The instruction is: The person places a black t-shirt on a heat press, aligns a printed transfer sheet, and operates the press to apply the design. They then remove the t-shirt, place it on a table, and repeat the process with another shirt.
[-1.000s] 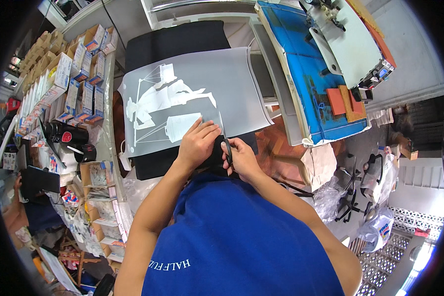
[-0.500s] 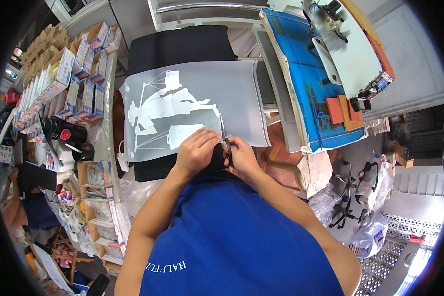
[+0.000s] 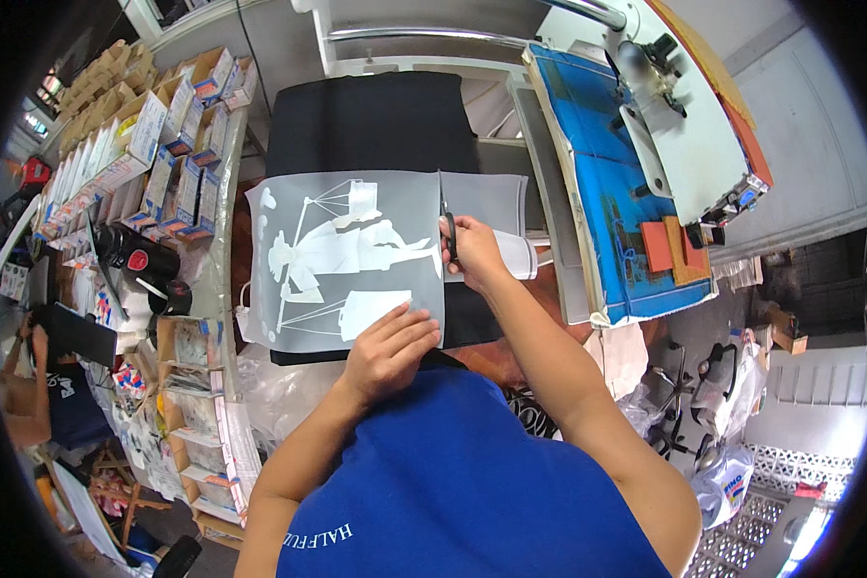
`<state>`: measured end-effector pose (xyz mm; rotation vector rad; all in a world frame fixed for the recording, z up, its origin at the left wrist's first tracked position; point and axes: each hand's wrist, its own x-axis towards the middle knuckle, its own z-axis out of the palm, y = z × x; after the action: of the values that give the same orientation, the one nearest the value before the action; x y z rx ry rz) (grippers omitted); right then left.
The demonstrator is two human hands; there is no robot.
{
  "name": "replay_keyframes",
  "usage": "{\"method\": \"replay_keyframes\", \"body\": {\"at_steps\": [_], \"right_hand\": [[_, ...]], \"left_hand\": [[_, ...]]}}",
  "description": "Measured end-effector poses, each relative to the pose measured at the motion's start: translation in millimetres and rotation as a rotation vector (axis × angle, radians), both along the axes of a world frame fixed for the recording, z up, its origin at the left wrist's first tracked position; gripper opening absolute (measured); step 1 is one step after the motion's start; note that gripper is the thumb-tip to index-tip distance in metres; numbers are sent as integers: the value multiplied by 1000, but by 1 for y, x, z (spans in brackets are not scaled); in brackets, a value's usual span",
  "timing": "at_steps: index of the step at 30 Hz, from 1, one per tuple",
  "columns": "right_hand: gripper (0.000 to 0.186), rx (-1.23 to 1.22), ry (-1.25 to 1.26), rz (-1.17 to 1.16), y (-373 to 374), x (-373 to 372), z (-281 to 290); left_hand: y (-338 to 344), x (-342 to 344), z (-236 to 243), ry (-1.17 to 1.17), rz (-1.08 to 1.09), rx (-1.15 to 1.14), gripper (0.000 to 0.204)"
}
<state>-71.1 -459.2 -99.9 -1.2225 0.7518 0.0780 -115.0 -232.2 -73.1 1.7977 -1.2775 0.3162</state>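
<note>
A translucent sheet bearing a white cut-out-like figure lies over a black cloth. My left hand rests on the sheet's near right part, fingers extended and pressing it down. Black-handled scissors are gripped in my right hand, their blades pointing away from me on a cut line near the sheet's far edge. To the right of this line, the offcut strip hangs apart from the figure part along most of its length, its near end curling down.
On the right stands a blue-covered board beside a pale machine. Small boxes crowd the left table, with a black flask near them. At far left, another person's hand holds a dark flat panel.
The scissors have cut farther away from me, near the sheet's far edge, and the right strip has parted. My left hand remains flat on the sheet. The whole view has shifted slightly.
</note>
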Motion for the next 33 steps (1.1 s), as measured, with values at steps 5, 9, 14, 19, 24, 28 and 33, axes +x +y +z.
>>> {"method": "replay_keyframes", "body": {"at_steps": [5, 9, 14, 19, 24, 28, 33], "right_hand": [[28, -5, -57, 14, -2, -4, -3], [29, 125, -167, -36, 9, -30, -4], [32, 335, -278, -70, 21, -80, 14], [41, 220, -444, 103, 2, -90, 81], [48, -353, -450, 246, -23, -40, 122], [43, -641, -408, 487, -37, 9, 90], [55, -1122, -658, 850, 1, 67, 22]], "left_hand": [[8, 2, -6, 253, 200, 532, 62], [-2, 55, -62, 187, 510, 705, 82], [-52, 95, -57, 58, 261, 528, 73], [-83, 32, -78, -181, 23, 405, 40], [-79, -1, -72, -205, -104, 250, 12], [-9, -22, -31, 336, 130, -223, 11], [134, -97, -118, 1181, 1098, -579, 19]]}}
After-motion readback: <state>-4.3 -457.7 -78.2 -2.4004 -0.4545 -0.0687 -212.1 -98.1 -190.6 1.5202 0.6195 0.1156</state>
